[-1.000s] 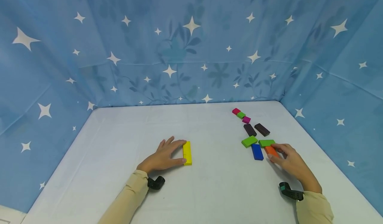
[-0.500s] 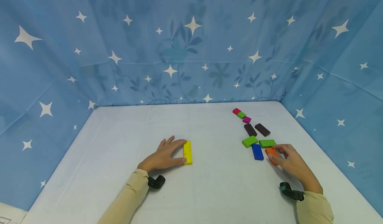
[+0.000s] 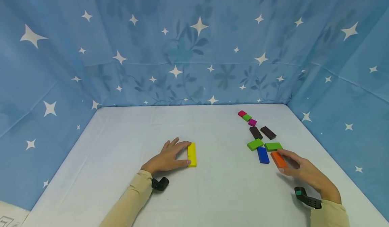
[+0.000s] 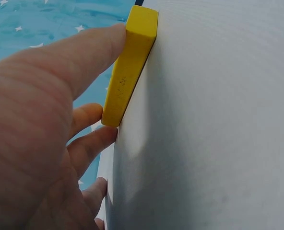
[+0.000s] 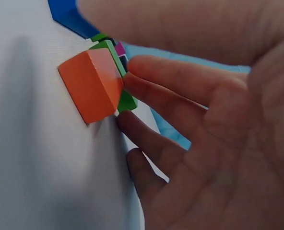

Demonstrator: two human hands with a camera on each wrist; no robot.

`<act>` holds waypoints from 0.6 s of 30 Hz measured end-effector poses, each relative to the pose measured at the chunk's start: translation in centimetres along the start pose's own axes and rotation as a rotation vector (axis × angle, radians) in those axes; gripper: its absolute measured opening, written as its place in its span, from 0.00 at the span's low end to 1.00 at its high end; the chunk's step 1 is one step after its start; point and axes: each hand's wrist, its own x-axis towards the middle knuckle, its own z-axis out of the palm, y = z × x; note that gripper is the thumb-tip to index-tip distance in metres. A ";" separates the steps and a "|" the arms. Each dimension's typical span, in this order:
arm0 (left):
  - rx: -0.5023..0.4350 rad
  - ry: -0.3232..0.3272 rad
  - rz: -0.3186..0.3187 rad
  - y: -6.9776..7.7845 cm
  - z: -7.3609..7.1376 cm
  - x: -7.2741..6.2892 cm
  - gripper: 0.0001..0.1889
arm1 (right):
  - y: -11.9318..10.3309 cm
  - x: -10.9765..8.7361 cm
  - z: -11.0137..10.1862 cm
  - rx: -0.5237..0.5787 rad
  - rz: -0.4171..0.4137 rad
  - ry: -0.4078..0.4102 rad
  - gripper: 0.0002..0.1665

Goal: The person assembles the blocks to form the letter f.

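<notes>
On the left, my left hand (image 3: 168, 158) pinches a long yellow block (image 3: 192, 154) lengthwise, thumb at its near end and forefinger at its far end. The left wrist view shows the thumb pressed to one end of the yellow block (image 4: 129, 72), which sits on the table. My right hand (image 3: 307, 171) is beside an orange block (image 3: 278, 160), its fingers spread and gently bent. In the right wrist view the thumb stands apart from the orange block (image 5: 90, 86), and fingertips (image 5: 125, 79) come close behind it. A green block (image 3: 273, 146) lies just beyond the orange one.
Left of the orange block lie a blue block (image 3: 263, 155) and another green block (image 3: 255, 144). Two dark brown blocks (image 3: 268, 133) lie behind them. Farther back, small red (image 3: 242, 113), green (image 3: 247, 117) and magenta (image 3: 252, 122) pieces form a slanting row on the white table (image 3: 136, 129).
My right hand has loosened from the orange block and drawn back to the right. The orange block now sits slightly farther from the green one. My left hand has kept its hold.
</notes>
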 end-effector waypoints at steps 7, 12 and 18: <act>-0.005 0.001 0.000 0.0 0.0 0.1 0.41 | 0.3 -0.2 0.0 0.010 -0.042 -0.016 0.46; -0.005 0.002 -0.013 0.1 0.0 0.1 0.41 | 0.2 -0.1 0.1 0.008 -0.056 0.006 0.43; -0.007 0.003 -0.023 0.2 0.0 0.1 0.40 | 0.0 0.2 0.3 -0.031 -0.039 0.049 0.42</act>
